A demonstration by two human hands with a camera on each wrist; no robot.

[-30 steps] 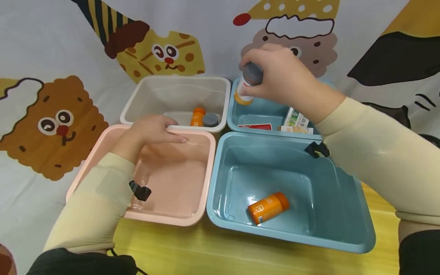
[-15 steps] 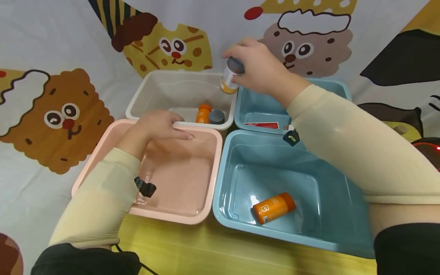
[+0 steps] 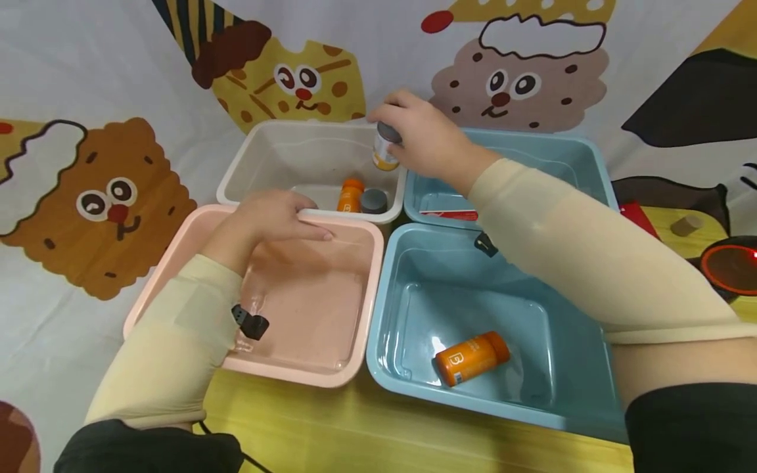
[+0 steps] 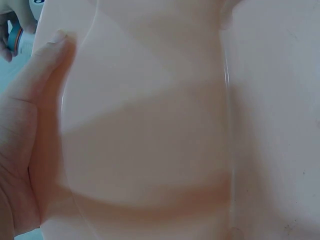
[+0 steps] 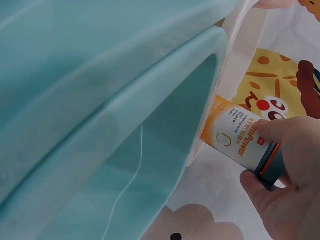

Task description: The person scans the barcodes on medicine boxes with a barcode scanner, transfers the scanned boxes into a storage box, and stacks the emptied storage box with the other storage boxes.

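Observation:
My right hand (image 3: 427,139) grips a white and orange bottle (image 3: 384,152) by its grey cap, over the right end of the light grey bin (image 3: 307,131). In the right wrist view the bottle (image 5: 235,131) is tilted, with thumb and fingers around its cap end. My left hand (image 3: 269,220) rests on the back rim of the pink bin (image 3: 331,379), fingers over the edge; its thumb lies along the rim in the left wrist view. Inside the grey bin are an orange bottle (image 3: 351,196) and a grey-capped item (image 3: 374,201).
A front blue bin (image 3: 467,282) holds an orange bottle (image 3: 473,359) on its side. The back blue bin (image 3: 532,141) has a red box (image 3: 452,215) inside. At the right are a small cylinder (image 3: 687,225) and a dark object with a red ring (image 3: 731,266).
My right hand has carried the bottle left from above the back blue bin to the grey bin, and lowered it slightly. My left hand has stayed on the pink rim.

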